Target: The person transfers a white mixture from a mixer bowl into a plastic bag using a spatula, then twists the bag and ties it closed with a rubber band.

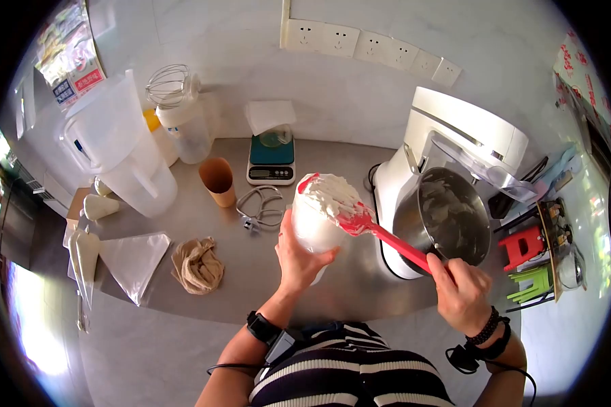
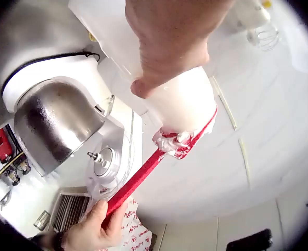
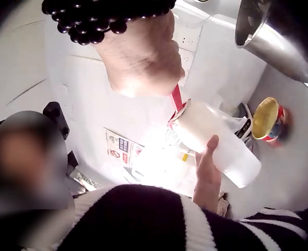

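My left hand (image 1: 297, 263) holds a tall, translucent white container (image 1: 314, 232) upright-ish over the counter, thumb and fingers around its side. In my right hand (image 1: 463, 293) is the handle of a red spatula (image 1: 402, 248). Thick white cream (image 1: 329, 195) is heaped on the spatula's head, which lies across the container's mouth and hides most of the opening. The left wrist view shows cream smeared along the red blade at the rim. To the right, a steel mixing bowl (image 1: 478, 234) has more cream stuck to its inside wall.
The bowl sits at a white stand mixer (image 1: 465, 122) with its head raised. Left of the container lie a beater attachment (image 1: 263, 210), brown cup (image 1: 217, 182), kitchen scale (image 1: 271, 169), crumpled cloth (image 1: 197, 266) and clear plastic bags (image 1: 136, 261). A large pitcher (image 1: 115, 149) stands farther left.
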### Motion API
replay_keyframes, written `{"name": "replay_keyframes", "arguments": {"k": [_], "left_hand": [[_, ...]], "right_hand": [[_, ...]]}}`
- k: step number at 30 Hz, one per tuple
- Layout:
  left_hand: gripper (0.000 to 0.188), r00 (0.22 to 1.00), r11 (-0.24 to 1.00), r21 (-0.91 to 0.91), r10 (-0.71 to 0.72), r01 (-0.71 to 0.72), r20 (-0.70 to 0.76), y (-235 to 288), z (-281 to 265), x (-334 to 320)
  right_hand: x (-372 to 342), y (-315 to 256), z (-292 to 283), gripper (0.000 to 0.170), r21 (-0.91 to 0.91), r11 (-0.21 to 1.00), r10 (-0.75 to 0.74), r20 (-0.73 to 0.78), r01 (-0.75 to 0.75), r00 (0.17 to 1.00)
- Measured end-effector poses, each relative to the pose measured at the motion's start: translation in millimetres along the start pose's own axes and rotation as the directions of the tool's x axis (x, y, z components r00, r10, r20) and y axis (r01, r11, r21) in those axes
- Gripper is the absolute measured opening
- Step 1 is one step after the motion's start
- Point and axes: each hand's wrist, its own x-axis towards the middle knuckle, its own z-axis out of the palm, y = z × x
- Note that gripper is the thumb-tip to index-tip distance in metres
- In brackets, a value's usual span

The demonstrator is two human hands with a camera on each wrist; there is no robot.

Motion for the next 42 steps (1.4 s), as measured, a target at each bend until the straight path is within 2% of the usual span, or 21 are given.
{"name": "replay_keyframes", "arguments": {"k": [3, 6, 7, 9, 10, 12, 14, 17, 19, 21, 26, 27, 29, 32, 35, 37, 38, 39, 40, 41, 42], "left_hand": [[0.103, 1.000, 0.999, 0.034, 0.011, -0.011, 0.003, -7.5, -2.1, -0.5], [0.104, 0.999, 0.999, 0.040, -0.038, 0.037, 0.019, -8.4, -2.6, 0.0], [0.105, 0.998, 0.997, 0.037, -0.063, 0.062, 0.024, -8.2, -2.8, 0.5], [0.105, 1.000, 0.994, 0.107, -0.003, 0.001, 0.016, -16.1, -4.5, 1.1], [0.105, 1.000, 0.989, 0.143, 0.026, -0.028, 0.013, -20.1, -4.7, 0.6], [0.105, 0.998, 1.000, -0.009, 0.021, -0.021, 0.053, -23.5, -1.2, -3.3], [0.105, 0.994, 0.979, -0.203, 0.048, -0.028, 0.098, -22.4, 6.9, -4.7], [0.107, 0.994, 0.981, -0.189, 0.048, -0.028, 0.101, -17.8, 14.1, -9.5], [0.108, 0.993, 0.976, -0.212, 0.071, -0.049, 0.097, -13.0, 14.8, -7.9], [0.108, 0.994, 0.968, -0.249, 0.063, -0.039, 0.089, -8.6, 12.7, -7.7], [0.108, 0.991, 0.988, -0.085, 0.134, -0.132, 0.020, -21.2, 2.4, -3.6], [0.108, 0.989, 0.988, -0.038, 0.149, -0.148, 0.015, -22.1, -0.2, -2.2], [0.111, 0.990, 0.986, -0.089, 0.143, -0.141, 0.008, -19.9, -1.5, -1.1], [0.110, 0.990, 0.987, -0.077, 0.138, -0.139, -0.015, -17.5, -4.4, -0.2], [0.108, 0.996, 0.983, -0.161, 0.085, -0.086, -0.018, -17.8, -7.6, 6.5], [0.106, 0.999, 0.983, -0.185, 0.015, -0.008, 0.036, -23.9, -10.6, 10.8], [0.105, 0.995, 0.966, -0.259, 0.046, -0.021, 0.091, -29.0, -10.4, 9.4], [0.105, 0.985, 0.941, -0.324, -0.041, 0.095, 0.170, -18.7, -10.2, 4.5], [0.103, 0.976, 0.934, -0.342, -0.031, 0.105, 0.214, -25.0, -8.8, -0.3], [0.102, 0.967, 0.926, -0.359, -0.020, 0.113, 0.253, -31.8, -7.9, -5.1], [0.101, 0.960, 0.916, -0.368, -0.056, 0.158, 0.273, -35.2, -6.4, -11.7]], "right_hand": [[-2.3, -0.8, -4.9, 0.034, -0.004, 0.999, -0.046, -0.072, 0.046, 0.996], [-7.5, 3.8, -27.5, 0.035, -0.009, 1.000, 0.001, 0.031, 0.000, 1.000], [-9.0, 5.9, -32.0, 0.033, 0.036, 0.999, 0.034, -0.017, -0.033, 0.999], [-11.6, 11.7, -37.5, 0.029, 0.130, 0.988, 0.101, -0.109, -0.087, 0.989], [-17.3, 13.4, -35.1, 0.023, 0.257, 0.949, 0.217, -0.111, -0.183, 0.970], [-25.4, 24.2, -18.2, 0.022, 0.548, 0.796, 0.348, -0.064, -0.258, 0.935], [-31.9, 26.8, -1.3, 0.027, 0.796, 0.361, 0.503, 0.272, -0.485, 0.821], [-26.6, 24.6, 23.4, 0.032, 0.812, -0.084, 0.379, 0.562, -0.577, 0.735], [-25.2, 17.5, 33.6, 0.032, 0.793, -0.123, 0.318, 0.602, -0.597, 0.733], [-29.1, 16.5, 40.9, 0.033, 0.773, -0.102, 0.289, 0.625, -0.626, 0.725], [-30.1, 16.7, 27.1, 0.031, 0.683, -0.042, 0.197, 0.722, -0.730, 0.664], [-33.6, 18.2, 24.5, 0.025, 0.659, -0.100, 0.187, 0.748, -0.745, 0.637], [-41.8, 23.0, 19.5, 0.019, 0.607, -0.211, 0.163, 0.795, -0.766, 0.585], [-53.9, 27.9, 6.4, 0.018, 0.538, -0.118, 0.171, 0.839, -0.834, 0.517], [-77.3, 34.7, -19.7, 0.016, 0.544, -0.068, 0.254, 0.820, -0.836, 0.513], [-110.2, 51.1, -29.6, 0.021, 0.665, -0.155, 0.389, 0.720, -0.730, 0.574], [-126.7, 55.4, -38.0, 0.028, 0.719, -0.192, 0.473, 0.664, -0.668, 0.579], [-129.9, 62.5, -52.8, 0.027, 0.714, -0.099, 0.571, 0.611, -0.693, 0.548], [-139.1, 74.2, -62.0, 0.025, 0.719, 0.044, 0.608, 0.532, -0.694, 0.590], [-158.2, 86.5, -65.5, 0.021, 0.606, 0.219, 0.706, 0.443, -0.765, 0.553], [-161.3, 90.3, -68.8, 0.020, 0.513, 0.442, 0.718, 0.290, -0.736, 0.633]]}}
